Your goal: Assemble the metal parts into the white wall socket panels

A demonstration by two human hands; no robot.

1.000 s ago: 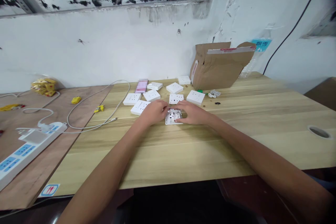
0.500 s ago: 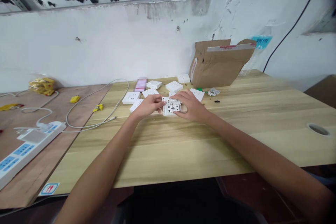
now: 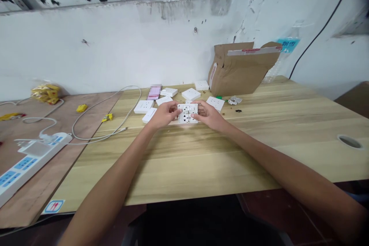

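Observation:
Between my two hands is a white wall socket [image 3: 188, 113], its inner side with dark slots and fittings facing me. My left hand [image 3: 166, 115] grips its left edge, thumb on the near face and fingers behind. At the right edge my right hand [image 3: 210, 115] holds it the same way, with the thumb low on the face. Just beyond lie several white socket panels, among them one at the back [image 3: 191, 94], one to the left [image 3: 143, 106] and one by my right hand [image 3: 215, 103]. The fingers behind the socket are partly hidden.
A cardboard box [image 3: 239, 70] stands at the back right, with a clear plastic bottle [image 3: 289, 45] behind it. Small loose parts [image 3: 235, 100] lie before the box. On the left are a white power strip [image 3: 31, 163], a looped cable [image 3: 75, 123] and yellow pieces [image 3: 82, 108].
My right hand has shifted from across the socket's upper face to its right edge, thumb on the front. More of the socket's face now shows. My left hand stays at the left edge.

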